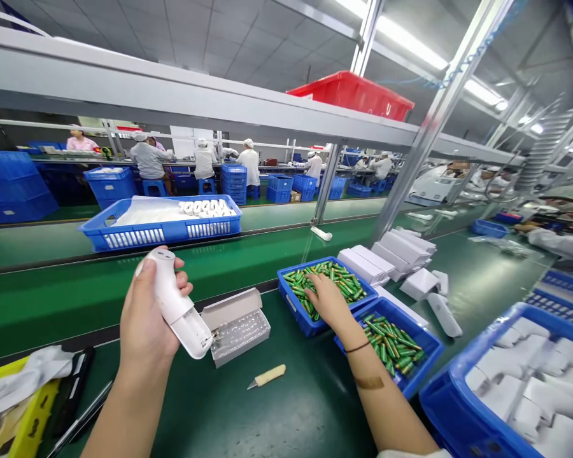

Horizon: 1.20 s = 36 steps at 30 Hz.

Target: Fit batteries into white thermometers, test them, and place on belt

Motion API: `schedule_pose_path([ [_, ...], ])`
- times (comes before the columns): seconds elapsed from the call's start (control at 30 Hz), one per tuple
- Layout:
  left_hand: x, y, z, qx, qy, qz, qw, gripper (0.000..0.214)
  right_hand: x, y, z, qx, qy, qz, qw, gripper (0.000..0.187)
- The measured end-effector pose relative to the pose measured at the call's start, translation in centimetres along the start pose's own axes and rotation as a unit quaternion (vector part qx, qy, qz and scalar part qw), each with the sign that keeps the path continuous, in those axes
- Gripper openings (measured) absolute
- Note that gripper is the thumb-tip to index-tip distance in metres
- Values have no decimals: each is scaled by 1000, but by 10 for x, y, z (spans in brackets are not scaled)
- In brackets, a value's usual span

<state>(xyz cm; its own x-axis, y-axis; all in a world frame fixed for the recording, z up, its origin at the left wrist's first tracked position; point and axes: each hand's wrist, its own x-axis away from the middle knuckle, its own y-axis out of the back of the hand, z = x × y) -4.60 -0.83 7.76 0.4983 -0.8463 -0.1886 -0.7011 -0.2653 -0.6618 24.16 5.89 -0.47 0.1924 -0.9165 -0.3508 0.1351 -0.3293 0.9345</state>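
My left hand (146, 312) is closed around a white handheld device (174, 296), held tilted with an uncovered battery compartment at its lower end. Over at the blue bin (305, 324) of green and gold batteries (339, 280), my right hand (325, 298) reaches in from above. Its fingers are bent down onto the batteries, with thumb and fingers apart; no battery shows in its grasp. A second blue bin (432, 356) with more batteries (394, 340) stands under my right forearm. Behind the device lies an open white box (243, 337) lined with clear bubbled plastic.
A small knife (267, 376) lies on the green table. White boxes (405, 251) and a bin of white devices (530, 381) are at right. A blue tray (162, 235) sits beyond the green belt (219, 257). A metal post (410, 159) rises behind; people sit farther off.
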Motion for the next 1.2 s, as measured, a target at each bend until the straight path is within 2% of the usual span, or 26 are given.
schedule_pose_path([
  [0.13, 1, -2, -3, 28, 53, -20, 998, 13, -21, -14, 1, 21, 94, 55, 994, 24],
  [0.27, 5, -5, -6, 47, 64, -9, 997, 15, -26, -17, 7, 64, 109, 70, 989, 15],
  [0.47, 4, -3, -7, 69, 64, -8, 996, 18, -32, -9, 18, 98, 128, 67, 985, 14],
  [0.6, 4, -3, -7, 88, 60, 10, 994, 19, -36, -13, 19, 74, 115, 49, 989, 12],
  [0.73, 6, -4, -10, 117, 75, 27, 990, 17, -42, -18, 10, 5, 85, 16, 996, 10],
  [0.83, 6, -4, -14, 146, 96, 37, 984, 16, -47, -7, 11, -67, 51, -31, 996, 5],
  [0.9, 6, -4, -16, 166, 106, 45, 979, 17, -46, 10, 23, -119, 42, -63, 990, 15],
  [0.97, 6, -4, -17, 184, 114, 56, 975, 19, -39, 33, 46, -208, 57, -84, 973, 27],
  [1.03, 6, -4, -18, 200, 120, 65, 970, 21, -25, 56, 76, -415, 81, -87, 902, 28],
  [1.07, 6, -4, -18, 205, 123, 68, 969, 21, -16, 66, 91, -479, 92, -80, 869, 26],
  [1.13, 7, -5, -18, 211, 128, 72, 966, 22, 2, 81, 119, -561, 106, -69, 818, 20],
  [1.2, 8, -5, -17, 213, 131, 73, 965, 22, 17, 87, 140, -610, 103, -96, 780, 10],
])
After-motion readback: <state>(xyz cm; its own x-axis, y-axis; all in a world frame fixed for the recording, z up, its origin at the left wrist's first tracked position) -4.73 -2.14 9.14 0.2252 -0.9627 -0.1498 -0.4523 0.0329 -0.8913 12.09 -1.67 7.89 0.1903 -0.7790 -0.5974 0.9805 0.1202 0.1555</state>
